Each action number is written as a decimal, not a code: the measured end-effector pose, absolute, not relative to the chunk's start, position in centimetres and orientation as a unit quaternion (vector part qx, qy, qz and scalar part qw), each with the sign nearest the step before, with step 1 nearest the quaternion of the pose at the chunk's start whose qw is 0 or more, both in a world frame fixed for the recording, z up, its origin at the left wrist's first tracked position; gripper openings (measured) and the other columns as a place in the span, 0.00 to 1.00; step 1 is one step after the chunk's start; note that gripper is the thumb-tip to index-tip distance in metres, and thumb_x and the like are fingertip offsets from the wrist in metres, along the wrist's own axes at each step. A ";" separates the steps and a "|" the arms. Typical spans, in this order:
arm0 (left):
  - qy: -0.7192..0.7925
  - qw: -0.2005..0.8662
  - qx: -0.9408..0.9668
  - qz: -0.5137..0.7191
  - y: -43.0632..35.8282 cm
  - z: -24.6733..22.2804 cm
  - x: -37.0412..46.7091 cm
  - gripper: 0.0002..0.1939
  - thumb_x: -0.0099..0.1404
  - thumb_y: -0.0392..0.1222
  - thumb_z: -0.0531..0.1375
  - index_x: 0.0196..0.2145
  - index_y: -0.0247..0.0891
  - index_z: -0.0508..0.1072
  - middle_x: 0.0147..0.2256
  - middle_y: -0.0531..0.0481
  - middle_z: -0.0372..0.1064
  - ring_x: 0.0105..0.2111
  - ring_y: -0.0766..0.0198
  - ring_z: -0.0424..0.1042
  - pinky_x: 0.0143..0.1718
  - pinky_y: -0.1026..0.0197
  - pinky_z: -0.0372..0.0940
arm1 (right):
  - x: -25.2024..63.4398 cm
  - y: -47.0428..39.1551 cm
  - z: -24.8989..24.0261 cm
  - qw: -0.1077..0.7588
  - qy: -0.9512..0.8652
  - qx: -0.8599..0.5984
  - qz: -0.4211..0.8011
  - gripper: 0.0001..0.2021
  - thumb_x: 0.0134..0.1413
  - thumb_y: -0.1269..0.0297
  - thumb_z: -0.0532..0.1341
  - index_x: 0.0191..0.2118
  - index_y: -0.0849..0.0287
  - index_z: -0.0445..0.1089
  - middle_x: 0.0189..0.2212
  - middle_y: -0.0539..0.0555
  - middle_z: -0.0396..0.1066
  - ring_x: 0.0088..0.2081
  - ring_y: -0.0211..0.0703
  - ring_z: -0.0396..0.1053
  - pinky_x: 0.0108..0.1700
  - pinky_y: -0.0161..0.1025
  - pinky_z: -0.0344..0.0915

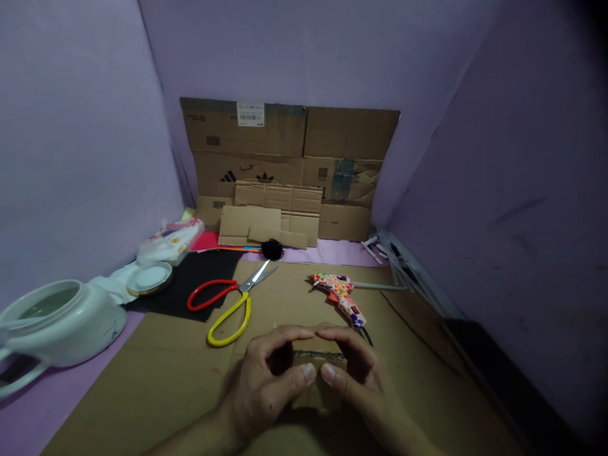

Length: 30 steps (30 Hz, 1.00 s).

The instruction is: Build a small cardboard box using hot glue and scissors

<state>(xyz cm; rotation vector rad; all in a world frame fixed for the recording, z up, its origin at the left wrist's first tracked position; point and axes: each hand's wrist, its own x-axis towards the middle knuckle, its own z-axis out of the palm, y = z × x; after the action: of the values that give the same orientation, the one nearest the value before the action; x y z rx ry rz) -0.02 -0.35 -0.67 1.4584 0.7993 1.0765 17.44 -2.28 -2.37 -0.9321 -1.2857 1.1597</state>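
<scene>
Both hands grip a small brown cardboard piece (319, 375) low in the middle of the view. My left hand (266, 373) has its thumb on the near face and its fingers curled over the far side. In the same pose on the right end, my right hand (363, 373) presses its thumb close to the left one. A dark, shiny strip runs along the piece's upper edge between the hands. Just beyond them lie open scissors (243, 294) with one red and one yellow handle, and a flower-patterned glue gun (339, 294) with a glue stick (375, 286) in its back.
A large cardboard sheet (156, 380) covers the work surface. At the left stand a white teapot (95, 329) and its lid (149, 277), near black paper (190, 307). Black yarn (272, 249) and cardboard pieces (251, 221) are at the back; glue sticks (401, 259) lie right.
</scene>
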 end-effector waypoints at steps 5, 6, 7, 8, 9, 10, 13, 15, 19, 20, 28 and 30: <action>0.341 0.539 0.650 0.412 0.0 -1.3 -0.1 0.21 0.52 0.35 0.63 0.46 0.41 0.73 0.47 0.46 0.73 0.47 0.51 0.71 0.49 0.54 0.65 | 17.2 -2.3 -2.5 0.557 -0.547 -0.399 0.481 0.13 0.48 0.59 0.68 0.41 0.49 0.73 0.40 0.53 0.74 0.44 0.46 0.72 0.45 0.38 0.67; 0.344 0.537 0.653 0.409 -0.1 -1.5 -0.1 0.22 0.51 0.34 0.64 0.46 0.42 0.73 0.47 0.47 0.73 0.48 0.51 0.71 0.49 0.54 0.65 | 17.2 -2.3 -2.4 0.553 -0.548 -0.398 0.486 0.13 0.48 0.58 0.67 0.41 0.49 0.73 0.40 0.53 0.75 0.43 0.46 0.72 0.44 0.38 0.68; 0.349 0.535 0.651 0.410 -0.1 -1.6 -0.1 0.22 0.51 0.34 0.64 0.46 0.42 0.72 0.47 0.48 0.73 0.47 0.52 0.71 0.49 0.55 0.66 | 17.3 -2.3 -2.2 0.544 -0.553 -0.397 0.491 0.13 0.48 0.57 0.67 0.42 0.50 0.73 0.40 0.53 0.75 0.43 0.46 0.73 0.43 0.39 0.68; 0.355 0.535 0.644 0.415 -0.1 -1.6 -0.2 0.22 0.51 0.34 0.64 0.46 0.42 0.73 0.46 0.48 0.74 0.46 0.52 0.72 0.47 0.55 0.67 | 17.5 -2.2 -1.9 0.529 -0.562 -0.399 0.494 0.16 0.48 0.55 0.67 0.43 0.50 0.72 0.40 0.54 0.75 0.42 0.48 0.73 0.43 0.40 0.69; 0.363 0.538 0.633 0.424 -0.1 -1.6 -0.2 0.21 0.52 0.36 0.64 0.45 0.42 0.73 0.45 0.48 0.74 0.44 0.53 0.73 0.45 0.56 0.68 | 18.0 -2.0 -1.6 0.512 -0.575 -0.407 0.491 0.19 0.47 0.52 0.66 0.45 0.51 0.71 0.41 0.56 0.75 0.43 0.50 0.73 0.42 0.41 0.69; 0.374 0.537 0.617 0.438 0.0 -1.4 -0.3 0.20 0.53 0.37 0.64 0.45 0.41 0.72 0.43 0.47 0.74 0.42 0.53 0.74 0.42 0.57 0.69 | 18.6 -1.7 -1.2 0.489 -0.590 -0.427 0.479 0.23 0.47 0.48 0.65 0.47 0.53 0.70 0.43 0.58 0.75 0.44 0.52 0.73 0.42 0.43 0.69; 0.416 0.507 0.584 0.479 0.3 -0.7 -0.6 0.19 0.52 0.39 0.64 0.44 0.38 0.73 0.40 0.46 0.75 0.39 0.54 0.74 0.39 0.58 0.70 | 21.0 0.0 0.1 0.438 -0.589 -0.585 0.344 0.29 0.48 0.40 0.56 0.49 0.56 0.70 0.47 0.61 0.74 0.47 0.57 0.71 0.43 0.45 0.67; 0.429 0.479 0.585 0.494 0.6 -0.3 -0.8 0.19 0.50 0.40 0.64 0.42 0.36 0.73 0.39 0.45 0.75 0.38 0.54 0.74 0.39 0.58 0.70 | 22.3 1.7 0.7 0.359 -0.531 -0.728 0.244 0.25 0.46 0.41 0.58 0.41 0.58 0.74 0.39 0.62 0.77 0.41 0.60 0.73 0.39 0.46 0.66; 0.431 0.456 0.594 0.503 0.6 -0.2 -1.2 0.20 0.50 0.40 0.63 0.43 0.36 0.74 0.41 0.44 0.75 0.41 0.52 0.74 0.41 0.56 0.69 | 22.5 4.9 0.3 0.307 -0.515 -0.756 0.261 0.14 0.32 0.52 0.70 0.21 0.57 0.73 0.18 0.55 0.72 0.29 0.56 0.72 0.26 0.39 0.59; 0.433 0.451 0.593 0.508 0.5 -0.3 -1.3 0.20 0.51 0.40 0.63 0.43 0.36 0.74 0.42 0.44 0.74 0.41 0.52 0.74 0.42 0.55 0.69 | 22.2 5.4 0.0 0.305 -0.514 -0.751 0.280 0.11 0.30 0.57 0.71 0.18 0.56 0.71 0.14 0.52 0.69 0.24 0.51 0.70 0.24 0.36 0.57; 0.448 0.432 0.589 0.516 1.0 -0.5 -2.2 0.20 0.50 0.42 0.63 0.43 0.38 0.74 0.36 0.45 0.76 0.35 0.51 0.76 0.35 0.54 0.71 | 18.8 5.9 1.0 0.410 -0.463 -0.640 0.455 0.11 0.37 0.63 0.66 0.30 0.59 0.69 0.20 0.47 0.67 0.22 0.38 0.67 0.25 0.37 0.70; 0.455 0.419 0.590 0.519 1.2 -0.5 -2.4 0.20 0.50 0.41 0.63 0.43 0.38 0.74 0.38 0.44 0.76 0.36 0.50 0.76 0.35 0.53 0.71 | 18.6 4.9 1.8 0.457 -0.461 -0.606 0.460 0.18 0.34 0.62 0.69 0.36 0.57 0.66 0.24 0.46 0.68 0.24 0.36 0.67 0.27 0.34 0.70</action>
<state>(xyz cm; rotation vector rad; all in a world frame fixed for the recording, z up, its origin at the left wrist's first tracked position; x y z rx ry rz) -2.40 1.23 -0.54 1.4792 1.1416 1.3025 18.61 4.85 1.85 -1.4935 -1.1358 1.1351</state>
